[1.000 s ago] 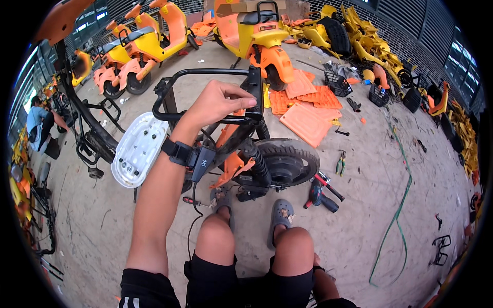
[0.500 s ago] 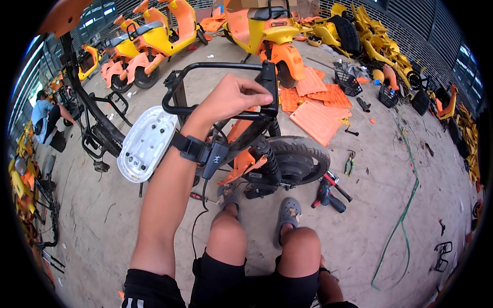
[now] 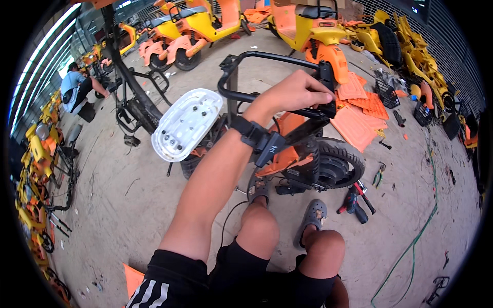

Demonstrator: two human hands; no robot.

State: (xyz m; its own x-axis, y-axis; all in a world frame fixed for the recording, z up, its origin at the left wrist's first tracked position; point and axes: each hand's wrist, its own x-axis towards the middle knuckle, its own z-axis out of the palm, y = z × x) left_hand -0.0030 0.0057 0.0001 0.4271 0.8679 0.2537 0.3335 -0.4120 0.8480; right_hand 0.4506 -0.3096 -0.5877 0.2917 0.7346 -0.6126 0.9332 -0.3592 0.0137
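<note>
My left hand point(image 3: 299, 93) is closed in a pinch at the rear corner of a black tubular rack point(image 3: 272, 57) on a stripped scooter frame. Whatever its fingertips hold, if anything, is hidden. A black device is strapped to that wrist, with a cable hanging down. Left of the rack, a white oval tray point(image 3: 177, 128) with several small dark bolts or nuts rests on the frame. Below the rack are an orange panel point(image 3: 287, 159) and the rear wheel point(image 3: 339, 163). My right hand is out of sight; only a bit of that arm shows beside my right knee.
Right of my feet lie a red-and-black power drill point(image 3: 353, 203), a red-handled hammer point(image 3: 366, 197) and green pliers point(image 3: 379, 174). Orange panels point(image 3: 354, 127) cover floor behind the wheel. A green hose point(image 3: 418, 236) runs along the right. Scooters point(image 3: 210, 25) and a crouching person point(image 3: 77, 90) are farther back.
The view has swung left, so the scene sits farther right in the picture. My left hand stays pinched at the same rack corner. My right arm shows less beside the knee.
</note>
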